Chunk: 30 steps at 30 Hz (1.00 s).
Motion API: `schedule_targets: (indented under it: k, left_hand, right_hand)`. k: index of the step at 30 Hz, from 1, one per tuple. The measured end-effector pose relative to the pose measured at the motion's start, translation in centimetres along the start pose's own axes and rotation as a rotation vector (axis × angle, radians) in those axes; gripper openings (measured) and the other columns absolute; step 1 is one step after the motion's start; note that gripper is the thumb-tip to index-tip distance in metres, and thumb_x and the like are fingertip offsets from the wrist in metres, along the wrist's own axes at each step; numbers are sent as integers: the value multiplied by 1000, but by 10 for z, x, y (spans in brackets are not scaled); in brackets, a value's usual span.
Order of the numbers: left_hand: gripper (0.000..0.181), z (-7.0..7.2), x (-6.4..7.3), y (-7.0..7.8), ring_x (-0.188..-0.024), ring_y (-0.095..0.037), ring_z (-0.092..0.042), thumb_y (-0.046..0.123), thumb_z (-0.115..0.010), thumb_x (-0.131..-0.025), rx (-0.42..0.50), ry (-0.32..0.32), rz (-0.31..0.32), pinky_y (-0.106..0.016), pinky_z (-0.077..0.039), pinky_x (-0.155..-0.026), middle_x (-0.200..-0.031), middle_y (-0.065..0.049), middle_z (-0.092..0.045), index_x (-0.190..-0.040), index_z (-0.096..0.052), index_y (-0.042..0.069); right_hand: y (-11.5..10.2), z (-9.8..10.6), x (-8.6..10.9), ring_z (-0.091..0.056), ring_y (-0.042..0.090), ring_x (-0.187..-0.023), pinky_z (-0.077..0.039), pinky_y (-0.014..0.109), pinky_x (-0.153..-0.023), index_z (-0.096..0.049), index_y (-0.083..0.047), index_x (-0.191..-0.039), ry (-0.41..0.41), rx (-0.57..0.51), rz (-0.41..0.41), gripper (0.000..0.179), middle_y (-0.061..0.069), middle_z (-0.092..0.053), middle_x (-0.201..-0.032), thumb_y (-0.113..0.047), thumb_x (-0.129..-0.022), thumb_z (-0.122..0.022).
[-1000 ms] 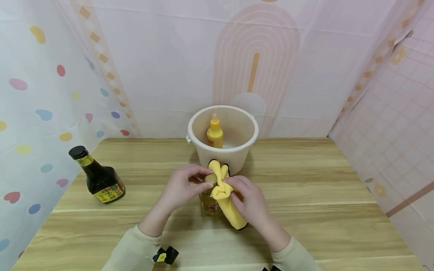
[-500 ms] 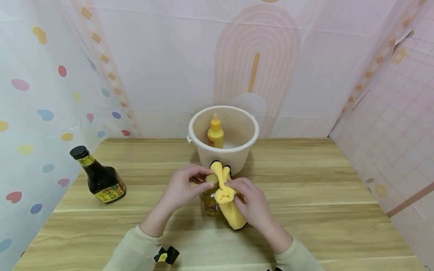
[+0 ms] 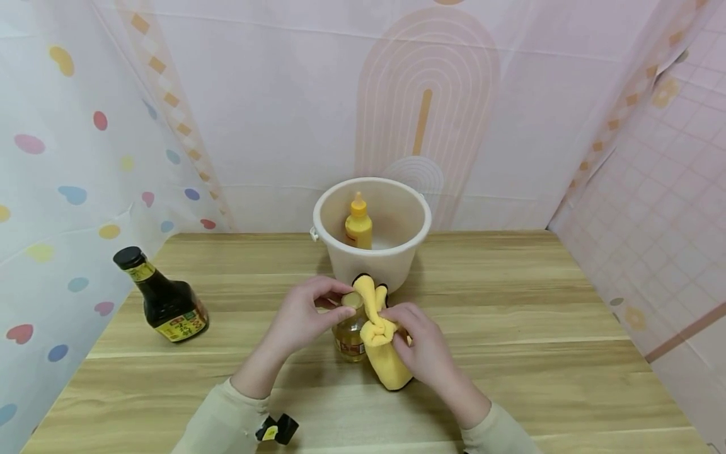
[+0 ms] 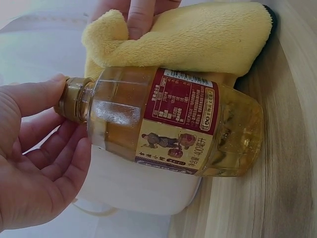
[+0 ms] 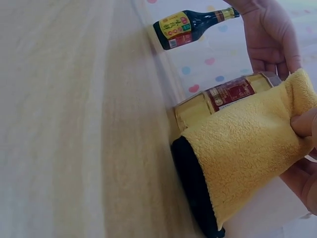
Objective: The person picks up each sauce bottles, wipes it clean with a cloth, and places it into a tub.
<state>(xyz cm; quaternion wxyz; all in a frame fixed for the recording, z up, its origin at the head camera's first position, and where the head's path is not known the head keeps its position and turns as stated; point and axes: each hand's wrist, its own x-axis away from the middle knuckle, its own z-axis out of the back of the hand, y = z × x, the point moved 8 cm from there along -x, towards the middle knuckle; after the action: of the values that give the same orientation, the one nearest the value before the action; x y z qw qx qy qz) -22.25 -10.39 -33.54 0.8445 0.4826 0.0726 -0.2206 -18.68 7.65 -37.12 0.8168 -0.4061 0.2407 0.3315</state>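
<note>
An oil bottle (image 4: 124, 119) with amber contents and a red label stands on the table in front of the bucket. My left hand (image 3: 306, 313) pinches its gold cap (image 4: 73, 99) between thumb and fingers. In my right hand (image 3: 418, 338) I grip a yellow cloth (image 3: 387, 359) with dark edging, bunched and folded over itself. The cloth lies against the right side of the bottle and hangs down close to the tabletop. In the right wrist view the cloth (image 5: 247, 144) covers part of the bottle (image 5: 228, 96).
A white bucket (image 3: 371, 252) stands behind the bottle, with a yellow squeeze bottle (image 3: 360, 228) inside it. At the left of the wooden table (image 3: 527, 328) stands a dark sauce bottle (image 3: 170, 302) with a yellow label. Patterned curtains (image 3: 283, 94) rise behind and beside the table.
My right hand and the cloth have shifted slightly down and to the right along the oil bottle's side. My left hand has stayed at the cap.
</note>
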Motion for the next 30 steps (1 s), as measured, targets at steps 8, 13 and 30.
schedule_targets:
  k: [8, 13, 30]
  left_hand:
    - [24, -1, 0, -2, -86, -16, -66, 7, -82, -82, 0, 2, 1, -32, -57, -76, -98, -2, -69, -104, -74, 5]
    - [24, 0, 1, -1, -85, -16, -66, 7, -82, -81, 3, 7, -1, -33, -57, -76, -98, -2, -69, -104, -74, 5]
    - [26, 0, -1, 0, -85, -16, -65, 5, -82, -80, 16, 0, 4, -32, -57, -75, -98, -4, -69, -104, -73, 4]
  right_hand:
    - [5, -4, 8, -54, 9, -76, -51, 21, -63, -66, -8, -106, -39, 14, -35, 43, 4, -64, -101, 19, -73, -69]
    - [7, -7, 10, -54, 9, -78, -51, 23, -65, -66, -8, -104, -65, 47, -56, 40, 2, -63, -101, 17, -74, -69]
    - [6, -12, 6, -61, 16, -87, -54, 33, -72, -65, -11, -97, -232, 155, -110, 28, 2, -63, -95, 7, -78, -72]
